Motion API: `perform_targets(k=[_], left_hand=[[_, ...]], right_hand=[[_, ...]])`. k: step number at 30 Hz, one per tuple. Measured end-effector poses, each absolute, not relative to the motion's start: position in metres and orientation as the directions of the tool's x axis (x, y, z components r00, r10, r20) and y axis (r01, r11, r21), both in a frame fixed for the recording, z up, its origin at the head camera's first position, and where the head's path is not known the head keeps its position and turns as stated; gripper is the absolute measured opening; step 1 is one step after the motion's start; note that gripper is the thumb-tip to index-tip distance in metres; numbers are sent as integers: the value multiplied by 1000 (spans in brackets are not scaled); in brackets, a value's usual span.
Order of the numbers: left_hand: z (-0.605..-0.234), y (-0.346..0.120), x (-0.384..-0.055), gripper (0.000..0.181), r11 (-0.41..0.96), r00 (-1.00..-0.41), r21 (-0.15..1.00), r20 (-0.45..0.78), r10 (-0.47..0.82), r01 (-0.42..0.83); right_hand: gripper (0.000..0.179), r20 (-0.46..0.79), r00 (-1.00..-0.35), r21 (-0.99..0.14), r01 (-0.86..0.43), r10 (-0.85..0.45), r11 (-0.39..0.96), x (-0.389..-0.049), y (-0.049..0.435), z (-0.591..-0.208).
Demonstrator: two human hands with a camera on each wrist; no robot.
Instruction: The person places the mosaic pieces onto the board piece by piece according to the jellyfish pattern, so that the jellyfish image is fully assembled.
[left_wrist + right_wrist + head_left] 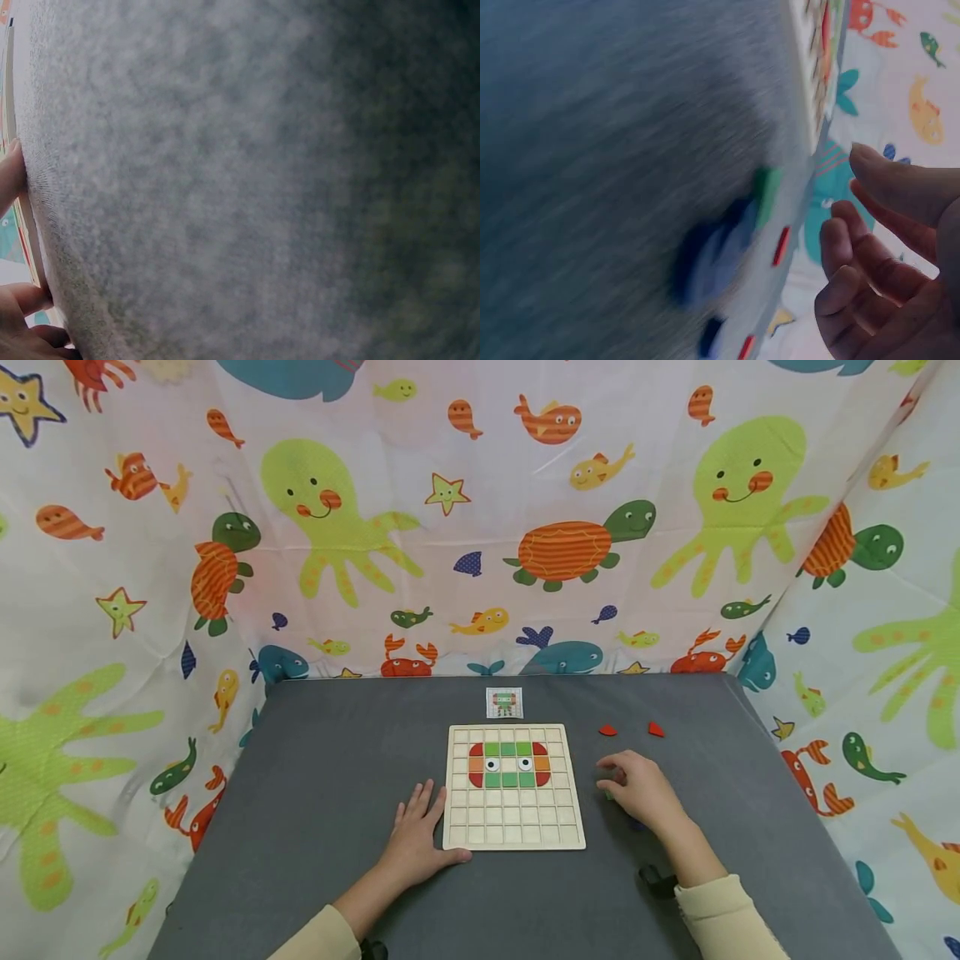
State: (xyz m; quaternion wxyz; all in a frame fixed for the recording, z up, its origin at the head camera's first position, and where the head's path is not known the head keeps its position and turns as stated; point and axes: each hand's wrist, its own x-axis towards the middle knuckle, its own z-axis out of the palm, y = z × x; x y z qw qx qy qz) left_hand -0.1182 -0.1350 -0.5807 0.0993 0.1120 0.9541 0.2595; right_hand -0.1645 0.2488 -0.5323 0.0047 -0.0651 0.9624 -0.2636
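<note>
A square wooden grid board (510,837) lies on the grey table, with red, green and orange tiles and two eye tiles (525,764) forming a band across its upper half. My left hand (417,843) rests at the board's lower left corner, fingers straight along the left side and thumb at the front edge. To the right of the board, my right hand (637,789) hovers with loosely bent fingers and nothing between them in the right wrist view. Below it in that view are a green piece (766,196) and blurred dark blue pieces (712,259).
Beyond the board lies a small picture card (504,702) showing a tile figure. Two red pieces (607,730) sit on the table right of the board's far corner. A sea-animal curtain (465,527) hangs behind and along both sides of the table.
</note>
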Motion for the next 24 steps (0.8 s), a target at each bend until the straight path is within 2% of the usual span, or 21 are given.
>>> perform_targets(k=[11, 19, 24], left_hand=[[-582, -135, -119, 114, 841, -957, 519, -136, 257, 152], [-584, -135, -118, 114, 845, -957, 513, -141, 254, 149], [-583, -135, -117, 114, 843, -956, 518, -148, 253, 143]], right_hand=[[35, -87, -986, -520, -76, -142, 851, -156, 265, -547], [25, -27, -984, -478, -140, -174, 867, -158, 262, -556], [27, -14, -981, -424, -171, -195, 889, -161, 262, -556]])
